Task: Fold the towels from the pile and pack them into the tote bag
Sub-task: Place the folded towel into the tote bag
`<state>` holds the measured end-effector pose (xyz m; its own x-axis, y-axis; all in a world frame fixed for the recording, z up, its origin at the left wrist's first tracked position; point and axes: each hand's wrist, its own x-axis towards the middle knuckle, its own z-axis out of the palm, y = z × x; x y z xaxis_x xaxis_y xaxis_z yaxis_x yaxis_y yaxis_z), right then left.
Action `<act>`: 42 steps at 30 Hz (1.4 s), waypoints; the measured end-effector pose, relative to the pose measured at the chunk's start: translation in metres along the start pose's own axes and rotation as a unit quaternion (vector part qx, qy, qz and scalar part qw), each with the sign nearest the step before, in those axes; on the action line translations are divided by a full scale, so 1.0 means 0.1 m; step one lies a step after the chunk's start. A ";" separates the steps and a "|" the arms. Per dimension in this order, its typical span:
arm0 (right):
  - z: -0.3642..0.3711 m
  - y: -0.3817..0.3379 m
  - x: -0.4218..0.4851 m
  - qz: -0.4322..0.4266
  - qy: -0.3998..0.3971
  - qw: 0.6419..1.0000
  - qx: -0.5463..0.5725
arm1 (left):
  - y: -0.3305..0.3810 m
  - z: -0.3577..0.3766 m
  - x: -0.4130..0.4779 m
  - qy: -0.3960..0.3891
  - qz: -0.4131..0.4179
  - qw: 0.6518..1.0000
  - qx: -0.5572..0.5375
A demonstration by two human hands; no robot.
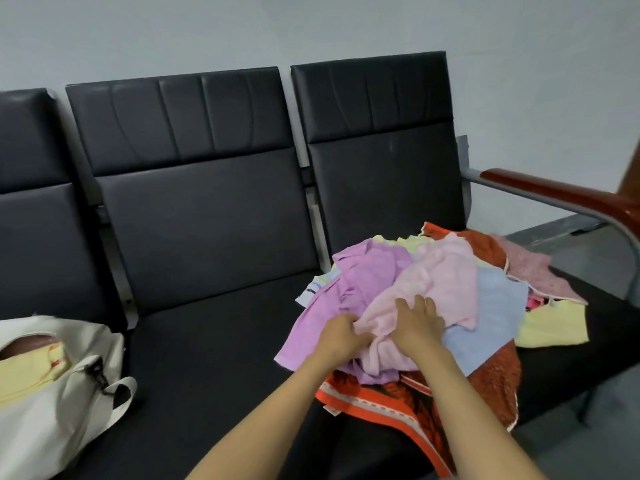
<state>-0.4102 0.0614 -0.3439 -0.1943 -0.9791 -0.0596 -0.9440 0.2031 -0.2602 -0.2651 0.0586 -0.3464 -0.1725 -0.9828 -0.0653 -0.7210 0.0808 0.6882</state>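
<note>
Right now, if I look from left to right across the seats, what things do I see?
tote bag → left hand, gripping the pink towel → right hand → blue towel → yellow towel

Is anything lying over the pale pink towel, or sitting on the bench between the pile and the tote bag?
Nothing visible. The pale pink towel lies on top of the pile; the left hand grips its edge and the right hand rests on it. No object shows on the bench toward the tote bag.

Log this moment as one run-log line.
step: picking towel | left hand: grips pale pink towel | right hand: flat on it | pile: on bench | tote bag: holds yellow towel
</note>
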 end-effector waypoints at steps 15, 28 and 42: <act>0.27 -1.07 -0.38 -0.253 0.026 0.966 0.043 | -1.28 -1.34 -1.55 0.200 -0.121 0.955 -0.181; 0.37 -1.75 -1.32 -0.402 -0.239 0.819 0.332 | -1.79 -1.63 -2.02 0.329 -0.182 0.927 -0.003; 0.48 -1.34 -0.84 -0.291 -0.028 0.952 -0.093 | -1.53 -0.99 -1.78 0.046 0.045 0.972 0.224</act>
<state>-0.2546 0.1166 -0.3503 0.3863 -0.9223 -0.0091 -0.9190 -0.3840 -0.0899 -0.0578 0.2047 -0.3688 -0.2034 -0.9773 0.0591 -0.9294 0.2118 0.3021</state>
